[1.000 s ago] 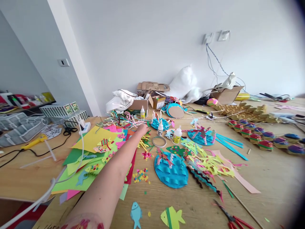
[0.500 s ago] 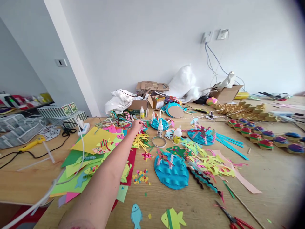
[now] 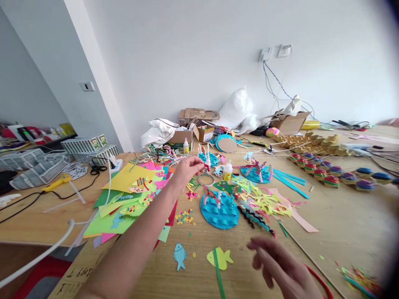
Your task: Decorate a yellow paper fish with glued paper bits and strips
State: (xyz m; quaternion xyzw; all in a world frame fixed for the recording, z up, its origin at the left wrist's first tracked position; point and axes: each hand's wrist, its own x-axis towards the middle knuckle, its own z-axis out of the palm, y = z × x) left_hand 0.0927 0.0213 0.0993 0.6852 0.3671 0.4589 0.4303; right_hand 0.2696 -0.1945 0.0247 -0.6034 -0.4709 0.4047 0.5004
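Note:
My left hand (image 3: pixel 190 169) reaches over the middle of the table. Its thumb and fingertips are pinched on a small dark-red piece (image 3: pixel 206 167), too small to name surely. Low on the right, my right hand (image 3: pixel 282 265) hovers with fingers bent and apart, slightly blurred, nothing visible in it. Red handles (image 3: pixel 319 282) show partly behind it. Between the arms lie a yellow-green paper fish (image 3: pixel 220 258) with a green strip (image 3: pixel 219 276) across it and a blue paper fish (image 3: pixel 180 256). Behind them sits a blue disc (image 3: pixel 218 218) with paper loops and a standing fish.
Stacked coloured paper (image 3: pixel 109 222) lies under and left of my left arm. Glue bottles (image 3: pixel 227 172), a tape ring (image 3: pixel 206 179) and yellow-green paper scraps (image 3: pixel 264 198) are mid-table. A thin stick (image 3: pixel 308 253) lies right; a white cable (image 3: pixel 59 243) crosses the left side.
My left hand has drawn back from the strips pile, rightward and nearer, with a dark-red piece between its fingers. My right hand has come into view at lower right, over the scissors' area.

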